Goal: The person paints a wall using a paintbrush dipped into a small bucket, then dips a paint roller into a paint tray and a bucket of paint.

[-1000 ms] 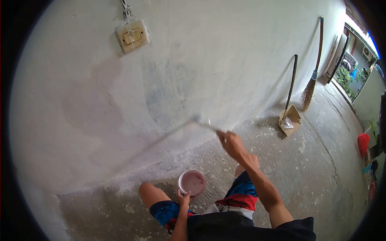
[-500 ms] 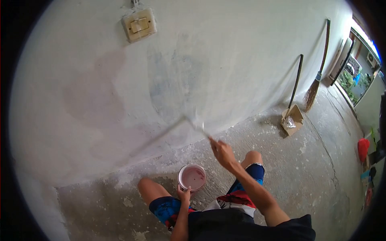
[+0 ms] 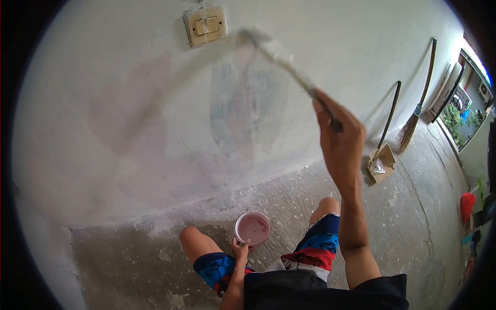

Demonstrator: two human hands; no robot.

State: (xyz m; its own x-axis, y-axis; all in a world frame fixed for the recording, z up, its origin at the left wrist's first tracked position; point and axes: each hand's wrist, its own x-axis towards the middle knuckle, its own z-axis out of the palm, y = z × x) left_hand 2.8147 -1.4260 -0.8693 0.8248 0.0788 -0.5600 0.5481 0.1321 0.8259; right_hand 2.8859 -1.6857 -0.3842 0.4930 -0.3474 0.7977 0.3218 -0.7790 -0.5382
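In my right hand [image 3: 343, 137] is the handle of a paintbrush [image 3: 287, 64], fingers closed round it. The brush head is blurred and lies against or very near the wall [image 3: 181, 113], to the right of the light switch. Below it the wall carries a greyish patch with a pale pinkish streak down its middle. Low between my knees, my left hand [image 3: 241, 249] grips the rim of a small round bucket [image 3: 253, 228]. Pinkish paint coats the inside of this bucket.
A cream light switch [image 3: 206, 26] is fixed high on the wall. To the right, a long-handled dustpan [image 3: 382, 163] and a twig broom [image 3: 411, 126] lean on the wall. The concrete floor [image 3: 289, 196] is speckled and cracked. A red bag [image 3: 467, 206] is at the far right.
My right hand has swept the paintbrush upward along the wall, from near the floor to beside the switch. My left hand stays on the bucket. The view has shifted slightly.
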